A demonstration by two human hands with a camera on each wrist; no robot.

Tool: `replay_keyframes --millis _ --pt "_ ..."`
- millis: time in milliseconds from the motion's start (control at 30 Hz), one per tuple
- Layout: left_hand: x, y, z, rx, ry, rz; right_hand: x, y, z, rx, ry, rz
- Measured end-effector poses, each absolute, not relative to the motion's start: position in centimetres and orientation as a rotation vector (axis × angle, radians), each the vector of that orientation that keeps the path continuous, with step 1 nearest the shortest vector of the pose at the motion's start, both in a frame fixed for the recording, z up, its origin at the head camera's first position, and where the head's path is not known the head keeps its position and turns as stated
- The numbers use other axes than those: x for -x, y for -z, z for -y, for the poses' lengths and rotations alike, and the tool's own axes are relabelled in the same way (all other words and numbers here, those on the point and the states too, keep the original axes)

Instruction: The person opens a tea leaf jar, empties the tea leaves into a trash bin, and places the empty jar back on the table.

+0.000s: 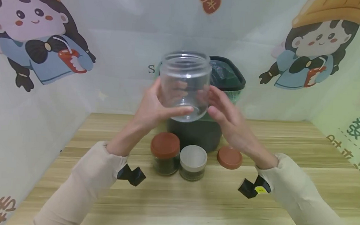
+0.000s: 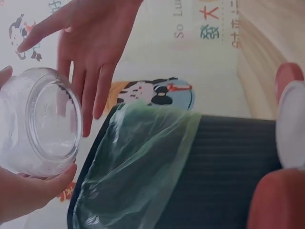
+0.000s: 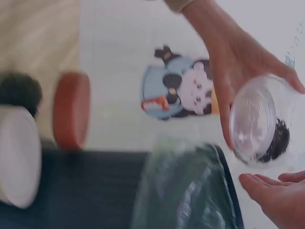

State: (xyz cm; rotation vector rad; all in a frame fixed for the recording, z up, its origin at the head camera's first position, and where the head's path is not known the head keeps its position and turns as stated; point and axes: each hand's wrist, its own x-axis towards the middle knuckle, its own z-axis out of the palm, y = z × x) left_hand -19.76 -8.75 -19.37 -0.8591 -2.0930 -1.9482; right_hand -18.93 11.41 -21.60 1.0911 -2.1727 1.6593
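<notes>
A clear, lidless jar (image 1: 185, 89) is held up in the air, mouth upward, in front of a dark bin (image 1: 197, 133). My left hand (image 1: 150, 106) grips it from the left, thumb across its near side. On the other side is my right hand (image 1: 231, 124), its fingers loosely extended close to the jar's wall. The left wrist view shows the right hand (image 2: 95, 47) with long, straight fingers beside the jar (image 2: 47, 119). In the right wrist view a dark patch (image 3: 277, 140) shows through the jar; whether it lies inside I cannot tell.
On the wooden table (image 1: 176, 208), a red-lidded jar (image 1: 165, 146) and a smaller white-lidded jar (image 1: 193, 157) stand before the bin. A loose red lid (image 1: 229, 156) lies to their right. A green plastic liner (image 2: 143, 157) covers the bin's rim. Printed cloth walls surround the table.
</notes>
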Motion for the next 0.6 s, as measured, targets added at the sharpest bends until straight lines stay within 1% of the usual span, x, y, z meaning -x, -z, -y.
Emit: replay_keyframes --millis 200,467,600 --pt "18.2 22.7 8.0 0.888 1.935 2.220 17.5 24.6 -11.2 -1.168 -1.797 2.133" --pt "16.8 26.9 6.5 0.848 1.645 2.374 15.9 27.8 -12.1 -0.983 -1.906 2.230" --pt "16.0 28.4 5.6 0.859 1.564 2.426 15.0 29.1 -13.1 -0.935 -1.867 2.292"
